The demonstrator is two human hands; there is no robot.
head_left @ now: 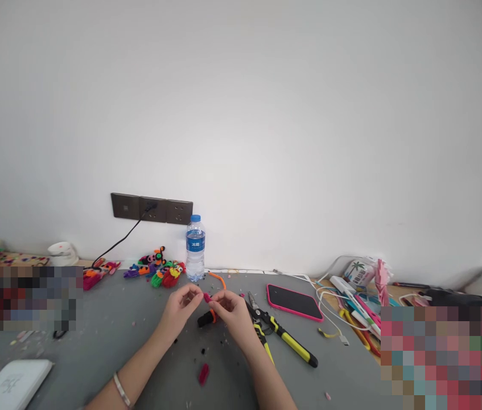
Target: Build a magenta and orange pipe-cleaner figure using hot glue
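Observation:
Between my two hands is a small magenta fuzzy piece (207, 297) that looks like pipe cleaner. My left hand (183, 304) is closed in a pinch at its left end. From the other side, the thumb and fingers of my right hand (231, 310) pinch it too. An orange pipe cleaner (218, 277) sticks up behind the hands, and a black fuzzy piece with orange on it (205, 320) lies just below them. Closer to me on the grey mat (147, 353) rests another magenta fuzzy piece (204, 374). Yellow-and-black pliers (289, 340) lie partly behind my right forearm.
A water bottle (195, 250) stands by the wall, with colourful fuzzy figures (159, 270) to its left. On the right lie a pink-edged phone (294, 302), white cables (330, 310) and assorted tools. A white box (14, 384) sits at front left. Small scraps dot the mat.

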